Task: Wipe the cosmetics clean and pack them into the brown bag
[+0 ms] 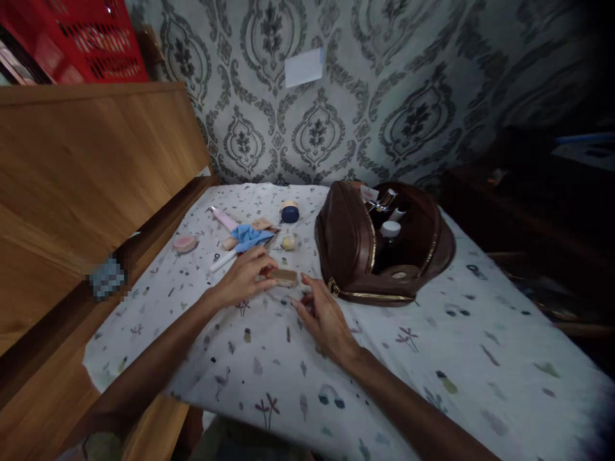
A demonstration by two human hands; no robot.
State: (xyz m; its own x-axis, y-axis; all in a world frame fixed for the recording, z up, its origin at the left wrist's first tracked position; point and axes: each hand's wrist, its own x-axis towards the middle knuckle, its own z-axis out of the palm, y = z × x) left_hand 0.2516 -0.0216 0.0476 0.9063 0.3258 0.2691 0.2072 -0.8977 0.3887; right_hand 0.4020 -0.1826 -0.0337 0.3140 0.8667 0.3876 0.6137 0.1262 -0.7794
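Observation:
Between the thumb and fingers of my left hand [245, 275] is a small gold-brown rectangular case [284, 276], held low over the cloth. My right hand [327, 319] is just to its right, fingers apart and holding nothing. Beyond my left hand lie a blue cloth [250, 237], a pale pink tube [223, 219] and a white stick-shaped item [223, 260]. A small clear jar with yellowish contents [289, 242] and a round dark-blue-and-cream container [289, 212] stand behind the case. An unzipped brown bag [346, 237] to the right holds a white-capped bottle [391, 230] and other items.
A round pink compact [185, 243] lies at the left on the patterned cloth [269, 358]. The wooden panel [96, 166] rises along the left side, with a red basket [100, 45] above it. A patterned wall [317, 128] closes off the back.

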